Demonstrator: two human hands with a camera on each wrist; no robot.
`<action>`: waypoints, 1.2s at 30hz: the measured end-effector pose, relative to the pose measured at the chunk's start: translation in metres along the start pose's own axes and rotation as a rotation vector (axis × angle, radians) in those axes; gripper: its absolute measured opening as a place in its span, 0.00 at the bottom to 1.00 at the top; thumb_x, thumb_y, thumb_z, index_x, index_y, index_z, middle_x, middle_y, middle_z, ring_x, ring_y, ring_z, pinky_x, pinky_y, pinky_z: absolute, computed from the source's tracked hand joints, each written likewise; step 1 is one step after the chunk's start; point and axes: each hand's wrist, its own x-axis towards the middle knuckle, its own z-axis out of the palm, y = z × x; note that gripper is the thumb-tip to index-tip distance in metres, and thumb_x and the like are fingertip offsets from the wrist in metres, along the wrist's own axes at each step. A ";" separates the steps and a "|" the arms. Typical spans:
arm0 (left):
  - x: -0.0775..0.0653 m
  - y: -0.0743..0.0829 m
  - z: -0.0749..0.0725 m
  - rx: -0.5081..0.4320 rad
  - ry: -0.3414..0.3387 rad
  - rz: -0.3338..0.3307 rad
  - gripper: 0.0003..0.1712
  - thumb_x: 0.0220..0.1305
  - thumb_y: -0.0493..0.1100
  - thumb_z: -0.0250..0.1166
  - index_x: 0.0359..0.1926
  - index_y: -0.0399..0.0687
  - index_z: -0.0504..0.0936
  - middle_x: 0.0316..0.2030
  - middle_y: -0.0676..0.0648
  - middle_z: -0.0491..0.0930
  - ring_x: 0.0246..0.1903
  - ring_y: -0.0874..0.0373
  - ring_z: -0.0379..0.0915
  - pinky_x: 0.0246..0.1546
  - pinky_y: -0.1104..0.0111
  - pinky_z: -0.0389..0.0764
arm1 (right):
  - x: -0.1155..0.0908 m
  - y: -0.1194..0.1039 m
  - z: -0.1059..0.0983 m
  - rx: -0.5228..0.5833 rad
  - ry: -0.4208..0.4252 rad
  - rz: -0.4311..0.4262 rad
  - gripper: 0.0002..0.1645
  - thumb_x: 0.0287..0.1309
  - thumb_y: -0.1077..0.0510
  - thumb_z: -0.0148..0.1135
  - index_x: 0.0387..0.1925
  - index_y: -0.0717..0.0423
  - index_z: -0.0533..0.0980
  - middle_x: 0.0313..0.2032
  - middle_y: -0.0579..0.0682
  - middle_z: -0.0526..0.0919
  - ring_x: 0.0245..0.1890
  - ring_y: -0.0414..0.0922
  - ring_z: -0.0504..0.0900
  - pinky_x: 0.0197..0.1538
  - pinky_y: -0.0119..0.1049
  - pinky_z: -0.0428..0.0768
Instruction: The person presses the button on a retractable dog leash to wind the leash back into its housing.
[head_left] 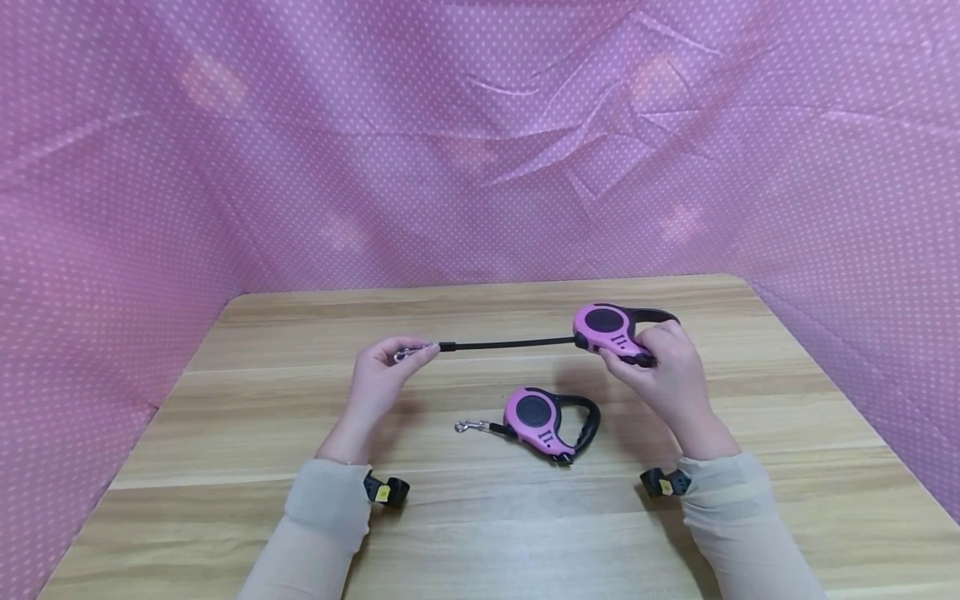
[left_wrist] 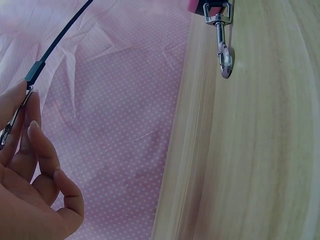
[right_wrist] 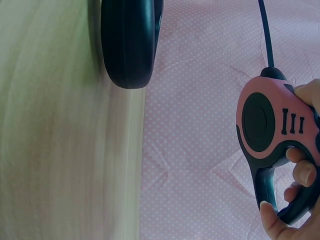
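Observation:
My right hand (head_left: 667, 375) grips a pink and black retractable dog leash (head_left: 592, 325) by its looped handle, the fingers curled through the loop in the right wrist view. A short black cord (head_left: 513, 343) runs taut from its housing to the left. At the cord's far end, my left hand (head_left: 382, 371) pinches the silver snap hook (left_wrist: 18, 112) between thumb and fingers. Below the cord, a second pink and black leash (head_left: 534, 417) lies flat on the table, its silver hook (head_left: 471, 426) pointing left.
The wood-grain table (head_left: 225, 425) has rounded back corners. Pink dotted cloth (head_left: 480, 167) hangs behind it and along both sides. A black wrist camera (head_left: 390, 492) sits at the left cuff, and another camera (head_left: 662, 483) at the right.

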 end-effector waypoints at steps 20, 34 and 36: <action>-0.001 -0.001 0.003 0.045 -0.011 0.014 0.20 0.59 0.53 0.72 0.45 0.43 0.86 0.43 0.48 0.84 0.41 0.58 0.74 0.44 0.68 0.75 | 0.000 -0.001 0.000 0.003 -0.012 -0.019 0.22 0.42 0.52 0.75 0.17 0.61 0.71 0.21 0.55 0.78 0.31 0.49 0.72 0.32 0.32 0.62; -0.005 0.000 0.002 0.094 -0.068 0.060 0.18 0.56 0.53 0.74 0.42 0.46 0.87 0.43 0.48 0.87 0.42 0.59 0.78 0.46 0.67 0.77 | -0.001 0.000 0.001 -0.003 -0.017 -0.015 0.22 0.42 0.52 0.76 0.17 0.61 0.71 0.21 0.55 0.78 0.31 0.48 0.72 0.32 0.30 0.63; -0.006 0.000 0.003 0.108 -0.075 0.062 0.18 0.55 0.53 0.75 0.41 0.47 0.88 0.42 0.48 0.88 0.41 0.59 0.78 0.43 0.68 0.77 | -0.001 0.000 0.001 -0.002 -0.017 -0.019 0.22 0.42 0.52 0.76 0.17 0.61 0.71 0.21 0.55 0.78 0.31 0.48 0.72 0.32 0.30 0.63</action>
